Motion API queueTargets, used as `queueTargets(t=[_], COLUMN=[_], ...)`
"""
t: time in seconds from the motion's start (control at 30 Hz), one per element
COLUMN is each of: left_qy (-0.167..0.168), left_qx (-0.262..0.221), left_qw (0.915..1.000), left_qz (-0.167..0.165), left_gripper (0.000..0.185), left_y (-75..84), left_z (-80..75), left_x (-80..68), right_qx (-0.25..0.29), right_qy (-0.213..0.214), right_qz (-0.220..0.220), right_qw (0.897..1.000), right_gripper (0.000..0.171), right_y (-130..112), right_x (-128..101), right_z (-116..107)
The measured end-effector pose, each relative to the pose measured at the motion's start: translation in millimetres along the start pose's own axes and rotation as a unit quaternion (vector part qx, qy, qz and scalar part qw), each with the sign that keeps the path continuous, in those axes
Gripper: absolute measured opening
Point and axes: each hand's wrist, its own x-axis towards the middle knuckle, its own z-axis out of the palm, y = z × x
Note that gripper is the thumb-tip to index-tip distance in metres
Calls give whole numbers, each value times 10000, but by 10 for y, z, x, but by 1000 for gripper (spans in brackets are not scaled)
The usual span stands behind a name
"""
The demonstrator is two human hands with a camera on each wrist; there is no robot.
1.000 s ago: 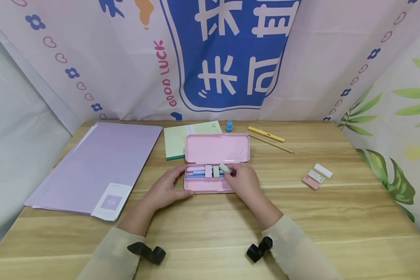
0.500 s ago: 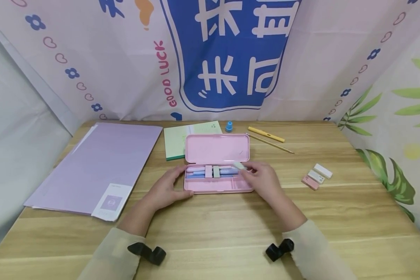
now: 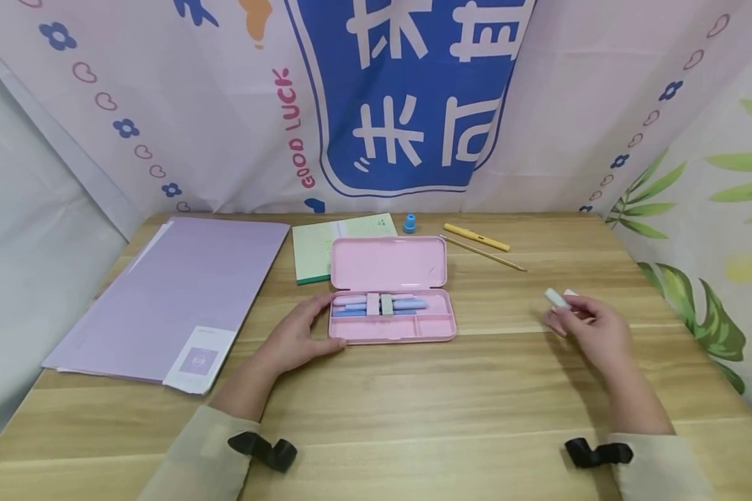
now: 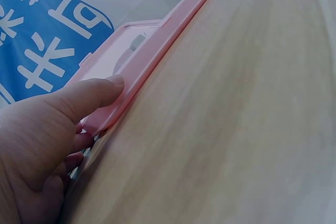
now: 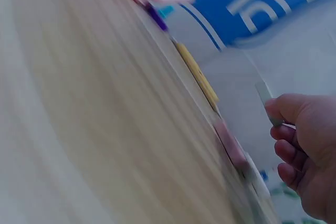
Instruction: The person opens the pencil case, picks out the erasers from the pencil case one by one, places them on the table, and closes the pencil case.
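Note:
An open pink pencil case (image 3: 407, 330) lies mid-table with several pastel pens (image 3: 407, 304) under two bands. My left hand (image 3: 316, 323) rests against its left end. The thumb (image 4: 97, 90) lies along the case's front rim (image 4: 152, 51), and the fingers lie loosely on the table. To the right, my right hand (image 3: 567, 309) pinches a small pale eraser (image 3: 556, 298) just above the table. A pink eraser (image 3: 550, 321) and a white one (image 3: 571, 292) lie partly hidden beneath it. The right wrist view shows the held eraser (image 5: 264, 97) at the fingertips (image 5: 274, 109) and the pink eraser (image 5: 228, 142) below.
A large purple folder (image 3: 175, 299) covers the table's left side. Behind the case sit a green notepad (image 3: 313, 252), a small blue object (image 3: 410, 224), a yellow pen (image 3: 476, 239) and a pencil (image 3: 485, 255). Printed cloth walls close in the back and sides.
My right hand lifted the pale eraser out of the case and carried it right, over the erasers on the table. The left hand and case have stayed still.

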Motion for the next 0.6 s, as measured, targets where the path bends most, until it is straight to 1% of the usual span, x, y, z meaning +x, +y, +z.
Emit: queueTargets(t=[0.07, 0.13, 0.2, 0.27, 0.43, 0.53, 0.6], left_qy=[-11, -18, -18, -10, 10, 6, 3], left_qx=[16, 22, 19, 7, -16, -20, -17], left_qw=[10000, 10000, 10000, 10000, 10000, 10000, 10000], left_qz=[-20, -36, -42, -46, -44, -52, -52], left_gripper=[92, 92, 93, 93, 94, 94, 94], left_y=[5, 7, 6, 4, 0, -2, -1], left_z=[-4, -5, -4, -3, 3, 5, 5], left_x=[2, 3, 4, 4, 7, 8, 8], right_qx=[106, 76, -6, -265, -1042, -1281, -1314], right_qy=[45, 49, -5, -73, -292, -444, -539], right_qz=[161, 325, 516, 654, 731, 720, 749], right_qw=[9998, 9994, 9987, 9975, 9914, 9881, 9870], right_gripper=[41, 43, 45, 45, 44, 43, 44], right_y=[166, 312, 427, 513, 607, 620, 626], right_x=[-3, -11, -25, -40, -61, -54, -47], right_z=[-122, -235, -334, -407, -474, -463, -456])
